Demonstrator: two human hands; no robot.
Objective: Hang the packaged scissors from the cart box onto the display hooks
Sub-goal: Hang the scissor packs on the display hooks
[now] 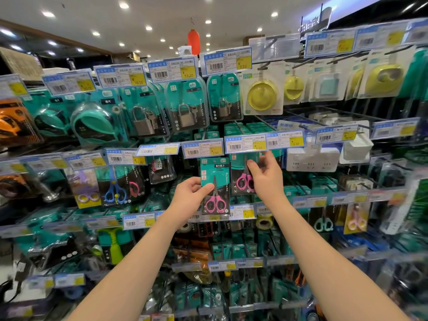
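My left hand point(191, 196) grips a teal blister pack of pink-handled scissors point(215, 186) by its left edge, thumb across the front, and holds it upright in front of the display. My right hand point(264, 174) is raised just to the right, fingers touching the price label point(245, 144) at the front of a display hook, with the thumb against a hanging pack of pink scissors point(243, 179) behind it. The hook itself is hidden behind the label. The cart box is out of view.
The wall display carries rows of hooks with price labels. Padlock packs point(185, 107) hang above, blue scissors point(114, 186) to the left, white power strips point(312, 158) to the right, and more scissors point(355, 218) lower right. Packed hooks fill the rows below my forearms.
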